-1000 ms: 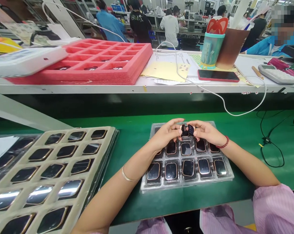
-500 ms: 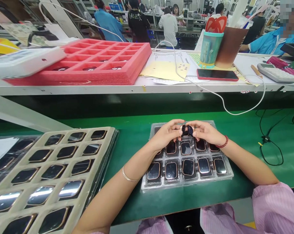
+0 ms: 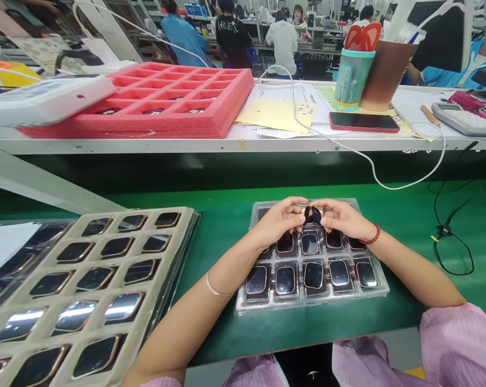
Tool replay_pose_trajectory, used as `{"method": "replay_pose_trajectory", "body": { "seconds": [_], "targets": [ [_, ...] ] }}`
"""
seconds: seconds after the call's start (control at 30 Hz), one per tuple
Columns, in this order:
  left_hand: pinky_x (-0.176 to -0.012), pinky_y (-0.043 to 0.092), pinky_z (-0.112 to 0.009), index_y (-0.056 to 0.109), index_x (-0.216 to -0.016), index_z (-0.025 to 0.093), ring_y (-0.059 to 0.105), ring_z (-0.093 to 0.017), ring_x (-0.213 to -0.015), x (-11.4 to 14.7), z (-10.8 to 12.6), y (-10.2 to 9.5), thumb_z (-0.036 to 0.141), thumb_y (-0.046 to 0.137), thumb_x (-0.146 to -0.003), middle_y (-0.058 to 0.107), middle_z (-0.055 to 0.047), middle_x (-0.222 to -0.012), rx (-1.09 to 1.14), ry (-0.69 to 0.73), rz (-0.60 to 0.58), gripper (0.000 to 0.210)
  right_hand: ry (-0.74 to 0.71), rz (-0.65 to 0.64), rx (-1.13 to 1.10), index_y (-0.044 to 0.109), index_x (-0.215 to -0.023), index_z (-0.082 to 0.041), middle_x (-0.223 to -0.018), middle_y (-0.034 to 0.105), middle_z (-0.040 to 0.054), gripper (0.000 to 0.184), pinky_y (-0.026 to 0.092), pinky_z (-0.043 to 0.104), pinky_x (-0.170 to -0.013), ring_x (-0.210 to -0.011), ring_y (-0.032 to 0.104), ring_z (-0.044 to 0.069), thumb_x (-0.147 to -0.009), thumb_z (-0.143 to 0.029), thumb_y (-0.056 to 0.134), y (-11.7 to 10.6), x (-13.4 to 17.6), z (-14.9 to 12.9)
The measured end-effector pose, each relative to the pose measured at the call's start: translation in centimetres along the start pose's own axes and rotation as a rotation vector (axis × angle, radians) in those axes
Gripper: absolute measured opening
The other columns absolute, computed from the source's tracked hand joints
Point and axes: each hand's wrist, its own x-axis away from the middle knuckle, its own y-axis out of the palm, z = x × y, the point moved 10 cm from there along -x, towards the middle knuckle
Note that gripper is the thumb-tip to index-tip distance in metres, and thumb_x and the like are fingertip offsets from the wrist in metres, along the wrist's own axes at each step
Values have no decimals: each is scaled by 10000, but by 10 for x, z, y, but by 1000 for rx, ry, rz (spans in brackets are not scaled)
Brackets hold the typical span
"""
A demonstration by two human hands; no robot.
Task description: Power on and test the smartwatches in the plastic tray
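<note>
Above the back part of a clear plastic tray [image 3: 243, 308], my two hands meet fingertip to fingertip. My left hand [image 3: 285, 217] pinches a small dark smartwatch part [image 3: 307, 214] with a gold edge. Against it, my right hand [image 3: 341, 217] grips another dark piece [image 3: 317, 215]; whether the two are joined, I cannot tell. Rows of smartwatch faces [image 3: 313, 274], dark glass with gold rims, lie in the tray's pockets. My hands cover some of the back pockets.
At left, a cream foam tray [image 3: 120, 258] of similar watch faces sits on other trays, beside a paper sheet [image 3: 7, 244]. On the shelf above are a pink foam tray [image 3: 222, 115], a phone [image 3: 363, 122], cups [image 3: 353, 80] and a calculator [image 3: 464, 118]. A white cable [image 3: 371, 164] droops from it.
The whole view has shifted slightly to the right. Both hands stay in the same place over the tray, still gripping the dark pieces. A dark panel now shows at the upper right.
</note>
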Motion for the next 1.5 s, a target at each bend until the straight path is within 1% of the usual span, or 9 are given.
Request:
{"method": "replay_pose_trajectory", "body": {
  "seconds": [0.27, 0.5, 0.73, 0.83, 0.9, 1.07, 1.27, 1.4, 1.5],
  "targets": [
    [-643, 527, -259, 590, -1245, 164, 699, -184, -855, 1, -1, -9, 266, 732, -769, 695, -66, -994, 37, -19, 143, 506, 96, 145, -90, 618, -1322, -225, -1162, 710, 86, 489, 659, 289, -722, -939, 748, 192, -847, -243, 734, -15, 0, 13],
    [-505, 403, -202, 607, -1161, 161, 646, -119, -646, 2, 2, -6, 182, 680, -745, 712, -46, -914, -89, 2, 136, 423, 64, 87, 22, 667, -1202, -199, -1014, 746, 63, 365, 638, 287, -673, -788, 741, 163, -837, -195, 694, -8, 0, 7],
    [-544, 434, -238, 611, -1143, 152, 666, -165, -707, 1, 8, -13, 283, 611, -826, 712, -65, -898, -146, 5, 137, 343, 119, 86, 62, 644, -1169, -194, -1055, 751, 82, 350, 615, 292, -664, -803, 737, 175, -829, -242, 710, -8, 0, 7],
    [-674, 478, -284, 677, -933, 164, 655, -191, -785, 3, 29, -44, 273, 594, -830, 711, -61, -852, -458, 108, 237, 171, 135, 116, 173, 663, -1009, -179, -968, 760, 89, 186, 594, 294, -660, -838, 727, 195, -840, -252, 689, -9, -7, 2],
    [-784, 481, -316, 709, -835, 187, 647, -217, -872, 6, 43, -64, 229, 615, -796, 727, -67, -919, -777, 171, 314, 110, 35, 135, 311, 685, -914, -178, -989, 754, 87, 96, 586, 327, -749, -902, 711, 206, -832, -228, 683, -2, -20, -13],
    [-754, 461, -322, 732, -921, 221, 657, -248, -873, 11, 37, -80, 224, 549, -845, 749, -68, -931, -1187, 11, 314, 198, -74, 247, 683, 709, -958, -170, -886, 740, 50, 112, 519, 351, -808, -814, 650, 191, -862, -177, 651, 26, -59, -23],
    [-836, 508, -370, 720, -1025, 189, 601, -301, -1108, 16, 55, -50, 193, 505, -882, 674, -136, -1171, -1393, 89, 392, 258, -164, 152, 1277, 745, -948, -158, -1061, 718, 115, 143, 445, 415, -896, -1000, 583, 286, -928, -209, 614, 44, -57, -35],
    [-994, 468, -429, 710, -1057, 187, 560, -306, -1194, -8, 50, -2, 208, 529, -896, 648, -131, -1249, -1349, 194, 125, 244, -75, 100, 1434, 735, -831, -157, -1035, 714, 135, 191, 458, 439, -900, -1011, 587, 310, -932, -196, 578, 12, -33, -40],
    [-1051, 411, -512, 700, -969, 150, 500, -370, -1277, -23, 42, 18, 281, 628, -865, 614, -191, -1292, -1374, 181, 70, 183, 4, 105, 1472, 733, -890, -137, -1226, 669, 200, 145, 446, 516, -979, -1181, 551, 379, -899, -247, 639, -15, -15, -33]
  ]
}}
